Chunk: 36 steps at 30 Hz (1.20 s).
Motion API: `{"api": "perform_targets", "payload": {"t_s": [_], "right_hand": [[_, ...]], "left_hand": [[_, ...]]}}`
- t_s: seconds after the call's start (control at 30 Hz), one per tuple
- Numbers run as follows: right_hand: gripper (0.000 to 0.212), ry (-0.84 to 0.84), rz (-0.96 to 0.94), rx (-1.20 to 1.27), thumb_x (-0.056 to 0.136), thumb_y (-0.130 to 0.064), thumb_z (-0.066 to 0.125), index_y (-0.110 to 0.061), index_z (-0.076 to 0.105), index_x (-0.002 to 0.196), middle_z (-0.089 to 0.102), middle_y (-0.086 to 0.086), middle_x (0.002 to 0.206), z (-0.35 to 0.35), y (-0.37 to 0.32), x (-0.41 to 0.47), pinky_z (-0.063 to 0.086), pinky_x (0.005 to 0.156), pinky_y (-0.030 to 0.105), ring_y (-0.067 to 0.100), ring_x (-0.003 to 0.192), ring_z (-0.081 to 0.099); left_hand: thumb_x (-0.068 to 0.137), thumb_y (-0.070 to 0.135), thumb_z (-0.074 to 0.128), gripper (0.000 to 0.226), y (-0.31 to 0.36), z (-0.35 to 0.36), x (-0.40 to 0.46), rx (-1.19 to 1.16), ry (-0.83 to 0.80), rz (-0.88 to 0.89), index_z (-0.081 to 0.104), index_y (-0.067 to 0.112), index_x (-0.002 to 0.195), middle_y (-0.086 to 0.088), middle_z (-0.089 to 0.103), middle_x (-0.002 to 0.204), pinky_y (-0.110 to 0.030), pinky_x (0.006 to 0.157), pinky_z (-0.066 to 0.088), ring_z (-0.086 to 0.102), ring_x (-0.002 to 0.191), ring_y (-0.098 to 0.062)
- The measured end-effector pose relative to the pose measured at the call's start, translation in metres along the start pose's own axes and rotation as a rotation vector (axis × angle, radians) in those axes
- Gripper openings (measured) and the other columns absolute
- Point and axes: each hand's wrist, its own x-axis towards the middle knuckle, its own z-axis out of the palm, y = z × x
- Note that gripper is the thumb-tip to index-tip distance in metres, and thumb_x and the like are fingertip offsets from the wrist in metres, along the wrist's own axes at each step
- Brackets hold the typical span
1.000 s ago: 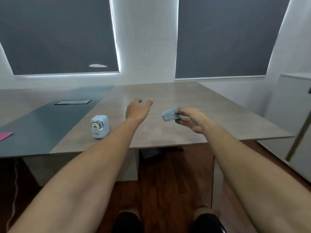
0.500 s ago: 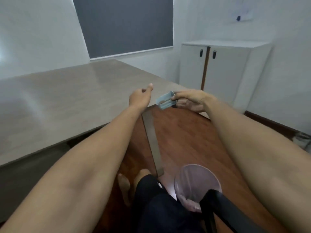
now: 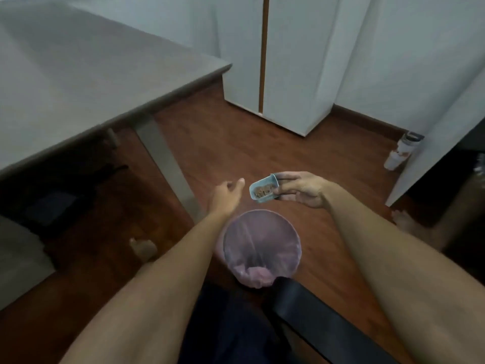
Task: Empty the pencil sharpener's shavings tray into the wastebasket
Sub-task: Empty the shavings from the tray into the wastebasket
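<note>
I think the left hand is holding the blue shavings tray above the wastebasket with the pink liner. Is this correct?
Not quite: in the head view the right hand holds the blue shavings tray above the wastebasket with the pink liner. The left hand is empty.

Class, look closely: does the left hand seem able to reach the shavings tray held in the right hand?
Probably yes. The left hand is open and empty beside the shavings tray, with only a bare gap between them; the right hand grips the tray's far end.

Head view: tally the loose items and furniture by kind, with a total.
Light blue plastic shavings tray, in the right hand: 1
Round wastebasket with pink liner: 1
Grey-topped table: 1
White two-door cabinet: 1
White bottle on the floor: 1
Total: 5
</note>
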Motion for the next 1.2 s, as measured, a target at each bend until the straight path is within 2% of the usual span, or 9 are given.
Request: {"api": "perform_targets", "payload": {"t_s": [0.1,0.27,0.33,0.43,0.5,0.6,0.73,0.87,1.2], "right_hand": [[0.052,0.037,0.089,0.008,0.078,0.021,0.062,-0.003,0.058,0.125,0.069,0.011,0.108,-0.013,0.050,0.027,0.061,0.077,0.028,0.022,0.099,0.067],[0.049,0.174,0.211,-0.044,0.075,0.021,0.066,0.001,0.061,0.120,0.069,0.010,0.097,-0.022,0.110,0.062,0.061,0.073,0.029,0.024,0.091,0.067],[0.048,0.229,0.247,-0.127,0.073,0.018,0.070,0.001,0.064,0.117,0.070,0.012,0.102,-0.023,0.127,0.074,0.060,0.081,0.035,0.026,0.096,0.066],[0.047,0.303,0.270,-0.246,0.073,0.013,0.074,0.000,0.064,0.117,0.067,0.014,0.107,-0.018,0.145,0.091,0.060,0.070,0.028,0.024,0.093,0.063],[0.052,0.324,0.270,-0.383,0.071,0.008,0.079,0.004,0.064,0.121,0.068,0.013,0.112,-0.016,0.158,0.106,0.059,0.077,0.032,0.021,0.093,0.061],[0.060,0.302,0.253,-0.711,0.066,-0.008,0.085,-0.006,0.068,0.123,0.071,0.008,0.119,-0.016,0.171,0.123,0.053,0.091,0.033,0.015,0.098,0.065],[0.064,0.250,0.190,-1.078,0.063,-0.020,0.084,-0.015,0.067,0.125,0.069,0.005,0.125,-0.007,0.177,0.136,0.048,0.088,0.027,0.023,0.114,0.063],[0.069,0.148,0.119,-1.367,0.066,-0.022,0.081,-0.016,0.062,0.132,0.056,0.009,0.130,0.007,0.189,0.141,0.051,0.094,0.038,0.032,0.114,0.061],[0.061,0.086,-0.011,-1.562,0.079,-0.025,0.076,-0.014,0.058,0.136,0.046,0.008,0.123,0.019,0.190,0.148,0.048,0.087,0.039,0.031,0.118,0.047]], "left_hand": [[0.091,0.055,0.048,0.064,-0.044,0.038,0.012,0.011,-0.054,-0.133,0.052,0.010,0.137,-0.013,0.056,0.140,-0.038,0.105,0.041,0.052,0.128,-0.032],[0.091,0.051,0.051,0.064,-0.101,0.075,0.022,0.165,-0.098,-0.196,0.049,0.008,0.139,-0.018,0.048,0.143,-0.036,0.108,0.035,0.044,0.132,-0.034],[0.090,0.050,0.052,0.066,-0.119,0.087,0.025,0.185,-0.100,-0.271,0.043,0.011,0.144,-0.017,0.042,0.147,-0.039,0.109,0.033,0.039,0.136,-0.034],[0.092,0.040,0.055,0.064,-0.139,0.098,0.028,0.152,-0.078,-0.378,0.037,0.011,0.147,-0.019,0.039,0.148,-0.041,0.108,0.036,0.040,0.135,-0.037],[0.091,0.028,0.056,0.061,-0.150,0.101,0.032,0.111,-0.077,-0.433,0.038,0.012,0.147,-0.021,0.044,0.144,-0.042,0.105,0.039,0.046,0.130,-0.041],[0.089,0.015,0.055,0.051,-0.159,0.103,0.031,0.064,-0.049,-0.464,0.049,0.016,0.140,-0.021,0.053,0.135,-0.042,0.100,0.044,0.053,0.122,-0.042],[0.089,0.012,0.056,0.042,-0.164,0.103,0.026,-0.022,0.020,-0.464,0.058,0.018,0.130,-0.017,0.060,0.130,-0.041,0.096,0.048,0.058,0.119,-0.039],[0.090,0.017,0.057,0.035,-0.167,0.099,0.025,-0.040,0.039,-0.439,0.061,0.020,0.125,-0.016,0.062,0.128,-0.040,0.093,0.050,0.059,0.116,-0.039],[0.090,0.013,0.056,0.038,-0.170,0.099,0.027,-0.032,0.034,-0.446,0.060,0.023,0.127,-0.016,0.061,0.130,-0.040,0.093,0.051,0.059,0.118,-0.039]]}}
